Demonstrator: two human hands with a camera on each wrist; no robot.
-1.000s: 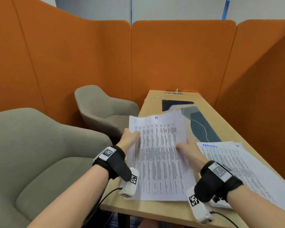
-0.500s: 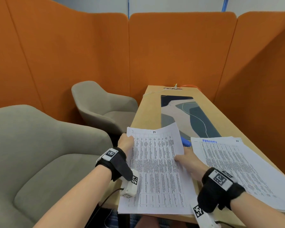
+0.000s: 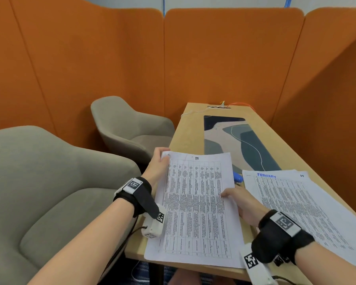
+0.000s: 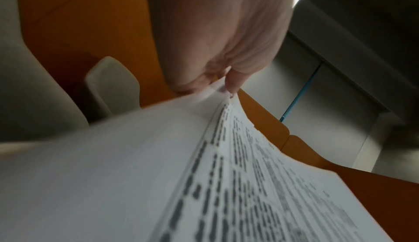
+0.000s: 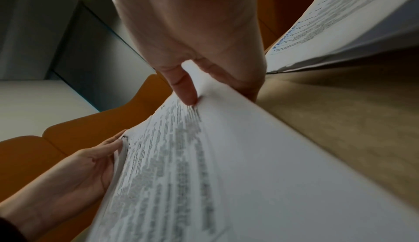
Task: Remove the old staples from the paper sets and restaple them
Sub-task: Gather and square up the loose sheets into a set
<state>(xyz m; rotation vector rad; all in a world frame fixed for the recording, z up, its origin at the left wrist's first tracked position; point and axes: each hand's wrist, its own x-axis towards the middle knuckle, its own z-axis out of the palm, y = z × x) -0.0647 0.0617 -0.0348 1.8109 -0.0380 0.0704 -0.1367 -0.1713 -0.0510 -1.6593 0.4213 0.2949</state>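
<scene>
White printed paper set (image 3: 195, 204) now lies lower on your wooden table (image 3: 185, 132). Your right hand (image 3: 242, 202) pinches its right edge, your left hand (image 3: 157, 167) pinches its far corner. Beyond, more of the blue stapler (image 3: 237, 177) shows.

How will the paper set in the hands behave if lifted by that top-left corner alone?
Probably floppy: the paper set already bows where the left hand pinches its corner. Sheets look loose at that edge, so they may fan or slide apart. Likely light; the right hand steadies it with a fingertip.
</scene>
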